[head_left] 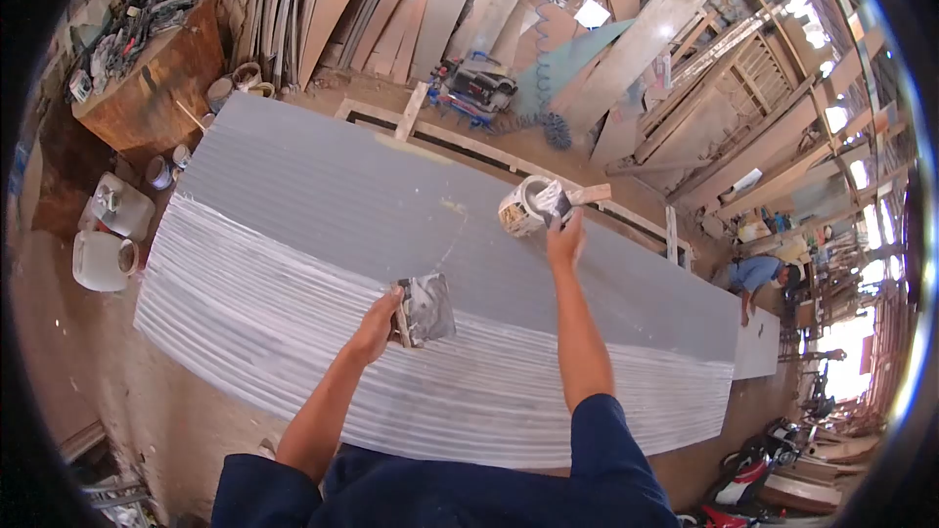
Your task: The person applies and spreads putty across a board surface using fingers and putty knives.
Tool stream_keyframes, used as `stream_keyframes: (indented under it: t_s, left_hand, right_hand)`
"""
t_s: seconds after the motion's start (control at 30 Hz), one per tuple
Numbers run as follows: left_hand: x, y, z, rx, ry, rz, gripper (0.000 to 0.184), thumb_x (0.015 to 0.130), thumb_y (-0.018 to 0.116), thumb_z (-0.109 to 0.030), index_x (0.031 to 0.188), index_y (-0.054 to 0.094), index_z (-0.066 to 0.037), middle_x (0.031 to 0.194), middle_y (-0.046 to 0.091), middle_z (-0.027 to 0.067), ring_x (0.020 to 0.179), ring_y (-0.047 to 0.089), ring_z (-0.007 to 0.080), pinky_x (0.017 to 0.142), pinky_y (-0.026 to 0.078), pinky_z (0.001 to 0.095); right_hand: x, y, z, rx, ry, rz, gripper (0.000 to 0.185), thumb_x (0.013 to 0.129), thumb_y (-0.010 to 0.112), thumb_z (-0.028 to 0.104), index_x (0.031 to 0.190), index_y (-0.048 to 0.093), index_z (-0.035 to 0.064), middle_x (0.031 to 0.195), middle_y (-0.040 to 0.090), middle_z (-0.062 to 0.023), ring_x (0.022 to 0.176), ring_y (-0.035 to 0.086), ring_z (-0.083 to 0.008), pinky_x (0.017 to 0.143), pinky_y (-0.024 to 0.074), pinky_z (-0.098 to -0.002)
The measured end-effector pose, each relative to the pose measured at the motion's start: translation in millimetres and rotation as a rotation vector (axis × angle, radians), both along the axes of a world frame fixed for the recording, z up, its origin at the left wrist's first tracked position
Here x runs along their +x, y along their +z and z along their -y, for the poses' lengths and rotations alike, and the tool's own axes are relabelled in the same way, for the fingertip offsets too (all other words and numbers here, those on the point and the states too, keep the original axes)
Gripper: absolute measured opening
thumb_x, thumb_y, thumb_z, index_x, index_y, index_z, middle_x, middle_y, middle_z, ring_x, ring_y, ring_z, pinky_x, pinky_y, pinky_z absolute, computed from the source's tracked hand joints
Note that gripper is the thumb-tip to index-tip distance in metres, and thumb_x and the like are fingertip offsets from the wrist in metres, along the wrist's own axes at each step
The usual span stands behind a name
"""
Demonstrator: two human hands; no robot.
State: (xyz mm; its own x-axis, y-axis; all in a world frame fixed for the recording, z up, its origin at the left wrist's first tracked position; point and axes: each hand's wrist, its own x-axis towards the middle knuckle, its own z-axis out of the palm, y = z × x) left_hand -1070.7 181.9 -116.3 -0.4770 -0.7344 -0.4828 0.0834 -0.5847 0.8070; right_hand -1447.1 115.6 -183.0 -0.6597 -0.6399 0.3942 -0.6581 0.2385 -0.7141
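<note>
My left hand is closed on a flat, paint-smeared scraper plate over the ribbed panel. Further up and to the right, my right hand grips a putty knife at the mouth of a white tub with whitish paste at its opening. Beneath both hands lies a long ribbed panel, grey on its far half and streaked white on its near half. A wooden handle sticks out to the right of the tub.
Boards lean along the back, behind a compressor with a coiled hose. Plastic jugs and a cluttered wooden block stand at the left. A co-worker bends over a white board at the right.
</note>
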Motion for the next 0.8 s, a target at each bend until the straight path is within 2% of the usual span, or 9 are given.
stream_keyframes:
  t_s: [0.13, 0.2, 0.23, 0.3, 0.33, 0.4, 0.5, 0.7, 0.8]
  left_hand:
    - [1, 2, -3, 0.012, 0.015, 0.011, 0.055, 0.097, 0.038, -0.05, 0.123, 0.05, -0.004, 0.102, 0.063, 0.0092, 0.081, 0.065, 0.0193, 0.066, 0.059, 0.0429]
    - [3, -3, -7, 0.023, 0.007, 0.014, 0.055, 0.096, 0.038, -0.051, 0.123, 0.05, -0.004, 0.101, 0.063, 0.0091, 0.082, 0.065, 0.0196, 0.066, 0.059, 0.0435]
    - [4, -5, -5, 0.021, 0.002, 0.013, 0.055, 0.096, 0.039, -0.051, 0.124, 0.05, -0.005, 0.1, 0.063, 0.0091, 0.083, 0.065, 0.0198, 0.067, 0.058, 0.0441]
    - [5, -8, -4, 0.019, 0.008, -0.003, 0.055, 0.096, 0.039, -0.051, 0.124, 0.051, -0.005, 0.1, 0.063, 0.0092, 0.083, 0.065, 0.0202, 0.067, 0.058, 0.0442]
    - [6, -9, -5, 0.02, 0.011, -0.016, 0.055, 0.096, 0.039, -0.051, 0.123, 0.051, -0.005, 0.1, 0.063, 0.0092, 0.084, 0.065, 0.0206, 0.067, 0.058, 0.0443]
    - [9, -9, -3, 0.017, 0.01, -0.011, 0.055, 0.096, 0.039, -0.051, 0.124, 0.051, -0.005, 0.1, 0.063, 0.0094, 0.084, 0.064, 0.0209, 0.068, 0.058, 0.0446]
    - [9, -6, -7, 0.026, -0.001, -0.008, 0.054, 0.097, 0.038, -0.05, 0.123, 0.05, -0.004, 0.101, 0.063, 0.01, 0.085, 0.064, 0.0213, 0.068, 0.059, 0.0449]
    - [8, -6, -6, 0.033, -0.009, -0.015, 0.054, 0.098, 0.036, -0.049, 0.123, 0.05, -0.003, 0.1, 0.062, 0.0104, 0.084, 0.064, 0.0212, 0.066, 0.059, 0.0435]
    - [9, -7, -5, 0.041, -0.022, -0.012, 0.053, 0.098, 0.035, -0.048, 0.124, 0.049, -0.003, 0.101, 0.061, 0.0105, 0.084, 0.064, 0.0207, 0.066, 0.059, 0.0406]
  right_hand:
    - [-5, 4, 5, -0.146, 0.04, 0.113, 0.045, 0.082, 0.059, 0.014, 0.123, 0.048, -0.0007, 0.096, 0.063, -0.0259, 0.088, 0.062, -0.0408, 0.074, 0.0472, -0.0472]
    - [-6, -3, 2, -0.069, 0.016, -0.183, 0.049, 0.082, 0.058, 0.015, 0.127, 0.046, -0.0021, 0.095, 0.063, -0.026, 0.09, 0.061, -0.0412, 0.077, 0.0464, -0.0481]
    - [0, 10, 1, -0.073, 0.016, -0.184, 0.049, 0.082, 0.058, 0.015, 0.127, 0.046, -0.0021, 0.095, 0.063, -0.026, 0.09, 0.061, -0.0412, 0.077, 0.0464, -0.0481]
    - [7, 34, -7, 0.166, 0.081, 0.165, 0.051, 0.083, 0.057, 0.015, 0.129, 0.045, -0.0028, 0.099, 0.063, -0.0261, 0.094, 0.06, -0.0414, 0.082, 0.0455, -0.0486]
    - [4, 24, -7, 0.168, 0.082, 0.163, 0.051, 0.083, 0.057, 0.015, 0.129, 0.045, -0.0028, 0.099, 0.063, -0.0261, 0.094, 0.06, -0.0414, 0.082, 0.0455, -0.0486]
    - [3, 10, 2, -0.056, 0.041, -0.002, 0.048, 0.084, 0.056, 0.015, 0.128, 0.046, -0.0013, 0.099, 0.064, -0.026, 0.094, 0.061, -0.0414, 0.083, 0.0448, -0.0493]
    - [1, 10, -1, -0.026, 0.014, -0.13, 0.048, 0.084, 0.056, 0.016, 0.128, 0.047, -0.0006, 0.099, 0.064, -0.026, 0.09, 0.062, -0.0416, 0.08, 0.0454, -0.0498]
    - [3, 31, -6, 0.185, 0.088, 0.06, 0.049, 0.085, 0.058, 0.016, 0.129, 0.046, -0.0026, 0.109, 0.061, -0.0268, 0.098, 0.058, -0.0429, 0.086, 0.0441, -0.0462]
    - [1, 26, -4, 0.129, 0.044, 0.05, 0.049, 0.085, 0.059, 0.016, 0.128, 0.046, -0.0031, 0.11, 0.06, -0.0272, 0.101, 0.058, -0.0421, 0.089, 0.0439, -0.0452]
